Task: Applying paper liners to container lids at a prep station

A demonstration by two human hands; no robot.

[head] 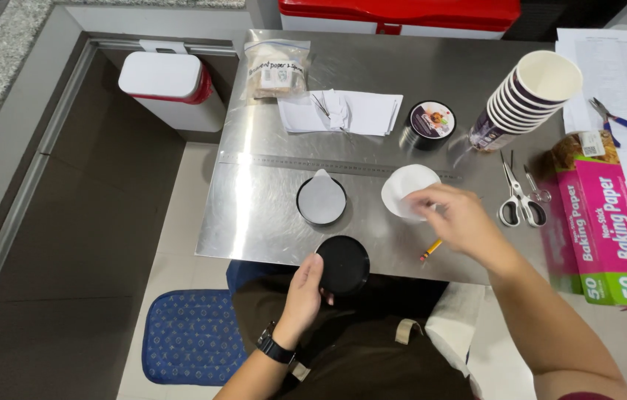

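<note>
Two round black tins are in play: one w/ white paper liner (321, 200) sits near the tabletop (269, 215) front edge, the other, plain black tin (343, 264), hangs over that edge, left hand (304, 292) grip closed on its rim. Right hand (456, 216) pinches a white paper circle (407, 190), approx. mid-tabletop; pencil (430, 250) lies beside.

Brushed steel table (269, 215) gleams beneath a matt black plastic lid (343, 264), white paper circles (408, 189) and stacked paper cups (524, 100).
</note>
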